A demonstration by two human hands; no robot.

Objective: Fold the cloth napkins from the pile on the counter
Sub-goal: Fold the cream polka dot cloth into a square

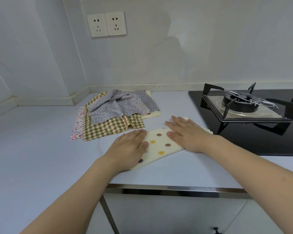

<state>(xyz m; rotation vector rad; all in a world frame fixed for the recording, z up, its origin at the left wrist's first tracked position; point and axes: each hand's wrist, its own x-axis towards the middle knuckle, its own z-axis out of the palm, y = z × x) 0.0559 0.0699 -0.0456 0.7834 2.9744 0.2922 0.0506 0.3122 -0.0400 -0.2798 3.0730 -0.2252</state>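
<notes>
A cream napkin with coloured dots (pixel 161 146) lies folded into a long strip on the counter (pixel 41 149), running diagonally toward the stove. My left hand (pixel 128 147) rests flat on its near left end, fingers together. My right hand (pixel 188 132) presses flat on its far right part. Neither hand grips the cloth. Behind them sits the pile of napkins: a grey spotted one (pixel 120 105) crumpled on top, a green checked one (pixel 112 127) beneath it, a pink floral one (pixel 77 129) sticking out at the left and a cream one (pixel 152 114) at the right.
A black glass gas stove (pixel 243 115) with a burner and pan supports fills the right of the counter, close to the napkin's far end. Two wall sockets (pixel 107 24) sit above the pile. The counter's metal front edge (pixel 176 190) runs below my forearms.
</notes>
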